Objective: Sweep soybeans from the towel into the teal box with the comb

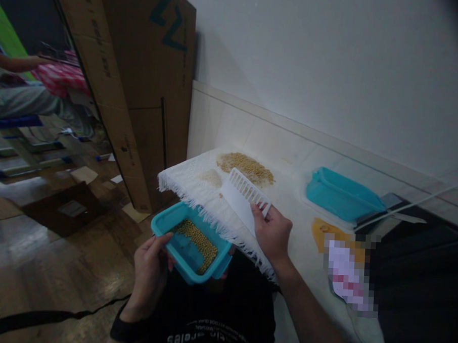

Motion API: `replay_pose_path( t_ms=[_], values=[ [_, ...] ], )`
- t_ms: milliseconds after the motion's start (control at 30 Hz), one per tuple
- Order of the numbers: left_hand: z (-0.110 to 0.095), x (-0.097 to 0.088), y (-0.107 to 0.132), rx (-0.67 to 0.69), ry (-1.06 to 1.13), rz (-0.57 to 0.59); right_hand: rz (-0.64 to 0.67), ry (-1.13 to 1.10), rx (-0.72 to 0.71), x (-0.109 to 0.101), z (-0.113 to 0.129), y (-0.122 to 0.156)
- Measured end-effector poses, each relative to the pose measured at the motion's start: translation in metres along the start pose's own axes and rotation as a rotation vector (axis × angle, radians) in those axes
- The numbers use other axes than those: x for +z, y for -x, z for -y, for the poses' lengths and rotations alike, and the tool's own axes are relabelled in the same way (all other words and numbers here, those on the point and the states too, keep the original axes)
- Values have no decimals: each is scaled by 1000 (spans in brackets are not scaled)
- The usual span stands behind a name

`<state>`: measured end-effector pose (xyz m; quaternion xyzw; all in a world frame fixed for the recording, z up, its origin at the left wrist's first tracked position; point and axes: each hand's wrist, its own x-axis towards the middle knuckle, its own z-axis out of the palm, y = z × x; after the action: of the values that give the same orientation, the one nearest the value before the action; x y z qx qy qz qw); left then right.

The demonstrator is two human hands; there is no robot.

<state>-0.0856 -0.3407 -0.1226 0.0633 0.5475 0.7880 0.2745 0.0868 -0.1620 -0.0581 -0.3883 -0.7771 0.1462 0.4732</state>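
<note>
My left hand point(151, 269) grips the near rim of a turquoise plastic tub point(162, 222), held just below the fringed edge of a white cloth point(183, 182) on the table. Yellow beans point(197, 238) lie in the tub. My right hand point(272, 231) is closed on a white toothed plastic scraper point(243, 195), whose teeth point toward a heap of tan grains and beans point(246, 167) on the cloth. A smaller pale heap point(211, 177) lies left of the scraper.
A second turquoise tub or lid point(341, 196) rests further right on the table by the wall. An orange item point(321, 231) and a blurred patch lie near it. Tall cardboard boxes point(142, 76) stand at left. Another person's arm point(13, 63) shows far left.
</note>
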Motion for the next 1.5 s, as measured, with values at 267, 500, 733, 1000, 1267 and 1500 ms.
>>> replay_pose_path(
  t_ms=[267, 500, 733, 1000, 1267, 1500],
  values=[
    [1, -3, -3, 2, 4, 1, 52, -42, 3, 3, 8, -1],
    [0, -5, -10, -4, 23, -24, 103, -88, -2, 4, 12, 2],
    [-6, -2, -20, 16, 19, -26, 135, -134, -3, 9, 12, 6],
    [-7, -5, -28, 1, 28, -14, 133, -157, -8, 18, 19, 5],
    [-9, -3, -21, -5, 26, -32, 170, -265, 52, -4, 26, 15],
    [-6, -3, -15, -29, 10, -30, -212, -64, 132, -37, -40, -32]
  ],
)
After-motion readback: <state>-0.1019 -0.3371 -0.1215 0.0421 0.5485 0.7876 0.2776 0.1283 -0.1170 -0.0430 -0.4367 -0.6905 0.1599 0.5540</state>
